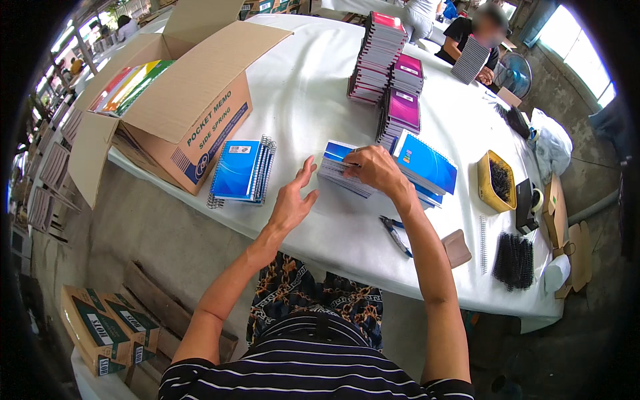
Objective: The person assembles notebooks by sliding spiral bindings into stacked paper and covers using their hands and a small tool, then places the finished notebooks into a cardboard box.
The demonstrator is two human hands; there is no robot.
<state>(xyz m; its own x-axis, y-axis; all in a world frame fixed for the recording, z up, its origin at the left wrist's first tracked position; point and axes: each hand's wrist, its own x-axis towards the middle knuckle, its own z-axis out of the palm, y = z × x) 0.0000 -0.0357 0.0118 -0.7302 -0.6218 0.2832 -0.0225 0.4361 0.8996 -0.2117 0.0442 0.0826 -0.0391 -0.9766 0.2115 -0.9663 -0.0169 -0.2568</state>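
1. My left hand [293, 200] hangs near the counter's [293, 87] near edge, fingers spread and slightly bent, nothing in its grasp.
2. My right hand [380, 172] curls its fingers over the stack of blue pads [336, 164]; I cannot tell whether they pinch a cover or only rest there.
3. I see that stack just in from the near edge, about midway along: a squared block, glossy blue on top, with pale layered paper sides.
4. Toward the left edge I have spiral-bound blue notebooks [239, 170], smooth-covered, with wire loops along opposite sides. Beyond them a corrugated brown carton [200, 133] stands with flaps open.
5. Just right of my right hand, larger blue notebooks [427, 167] lie piled unevenly.
6. By the near edge I see cutters [397, 237] and a rounded tan card [457, 248]. Closer to the right corner lie a thin pale coil [483, 245] and bristly black coils [513, 260].
7. Toward the far edge rise tall, ridged stacks of red and magenta books [380, 60].
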